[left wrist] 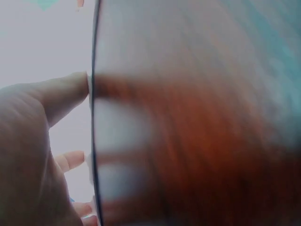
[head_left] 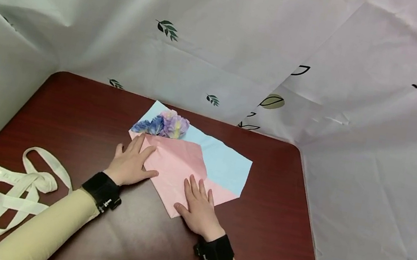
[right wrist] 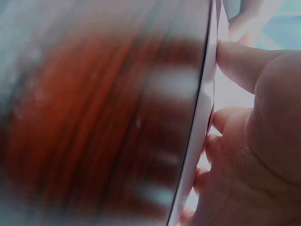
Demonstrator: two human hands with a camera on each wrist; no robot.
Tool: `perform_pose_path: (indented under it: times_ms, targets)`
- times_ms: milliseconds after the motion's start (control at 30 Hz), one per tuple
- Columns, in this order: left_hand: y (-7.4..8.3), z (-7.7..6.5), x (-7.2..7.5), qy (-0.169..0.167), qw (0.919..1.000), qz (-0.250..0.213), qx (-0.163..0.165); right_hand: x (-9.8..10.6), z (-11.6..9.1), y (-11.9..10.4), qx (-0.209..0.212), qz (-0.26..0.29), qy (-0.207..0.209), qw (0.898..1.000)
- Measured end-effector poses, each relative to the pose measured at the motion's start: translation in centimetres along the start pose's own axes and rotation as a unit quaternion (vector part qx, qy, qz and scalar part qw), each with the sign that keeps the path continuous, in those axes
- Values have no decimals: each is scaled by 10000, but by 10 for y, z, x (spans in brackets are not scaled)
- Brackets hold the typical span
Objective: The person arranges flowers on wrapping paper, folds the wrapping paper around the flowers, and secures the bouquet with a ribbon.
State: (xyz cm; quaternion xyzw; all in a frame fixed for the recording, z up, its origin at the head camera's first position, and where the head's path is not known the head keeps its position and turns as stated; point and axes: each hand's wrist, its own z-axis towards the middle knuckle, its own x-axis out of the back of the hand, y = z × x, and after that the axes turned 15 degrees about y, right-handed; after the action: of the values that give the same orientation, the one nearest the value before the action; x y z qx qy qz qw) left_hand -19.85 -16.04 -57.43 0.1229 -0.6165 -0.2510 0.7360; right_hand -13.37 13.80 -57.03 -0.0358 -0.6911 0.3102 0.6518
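A sheet of wrapping paper (head_left: 172, 172), pink on one face and light blue on the other, lies partly folded on the dark red table. Blue, lilac and pink flowers (head_left: 174, 125) show at its upper left, their lower part hidden under the pink fold. With fingers spread, my left hand (head_left: 130, 163) rests on the paper's left edge just below the flowers. My right hand (head_left: 199, 206) lies flat on the lower right of the pink fold, fingers extended. Both wrist views show the left palm (left wrist: 28, 155) and right palm (right wrist: 254, 150) close against the tabletop.
A loosely tangled white ribbon (head_left: 22, 191) with faint lettering lies at the table's left, beside the left forearm. Pale cloth (head_left: 206, 47) with leaf prints hangs behind the table's back edge, and more surrounds both sides.
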Motion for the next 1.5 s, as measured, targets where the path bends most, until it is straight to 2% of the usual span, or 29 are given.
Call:
perform_pose_path:
  times_ms: [133, 200, 300, 433, 533, 633, 700, 800, 900, 1033, 1133, 1267, 1367, 1500]
  targets:
    - [0, 3, -2, 90, 9996, 241, -143, 2, 2, -3, -13, -87, 178, 9998]
    - [3, 3, -3, 92, 9987, 366, -335, 3, 5, -6, -74, -105, 367, 9992]
    - [13, 2, -5, 92, 9953, 444, -852, 4, 13, -9, -324, -117, 840, 9959]
    - [27, 1, -16, 18, 9863, 195, -1636, 6, 29, -9, -626, -359, 1348, 9882]
    - [35, 4, -27, -218, 9789, 80, -2029, 6, 40, -8, -752, -679, 1220, 9874]
    - [43, 11, -34, -552, 9731, 293, -2216, 7, 47, -7, -856, -845, 996, 9877]
    - [49, 18, -35, -548, 9703, 551, -2293, 8, 50, -8, -905, -883, 919, 9877]
    - [59, 29, -36, -252, 9654, 919, -2429, 8, 53, -9, -952, -935, 924, 9867]
    - [67, 40, -39, 4, 9633, 1099, -2447, 8, 54, -9, -985, -991, 946, 9857]
    - [73, 49, -45, -223, 9674, 1310, -2158, 5, 54, -8, -1003, -1035, 954, 9849]
    - [74, 49, -48, -431, 9689, 1513, -1909, 3, 53, -7, -928, -1066, 943, 9855]
    - [76, 48, -49, -495, 9699, 1602, -1764, 4, 53, -6, -847, -1139, 892, 9858]
    - [77, 42, -51, -387, 9710, 1386, -1908, 6, 53, -6, -863, -1195, 878, 9852]
    - [74, 29, -60, -340, 9667, 1124, -2276, 7, 53, -4, -892, -1249, 859, 9844]
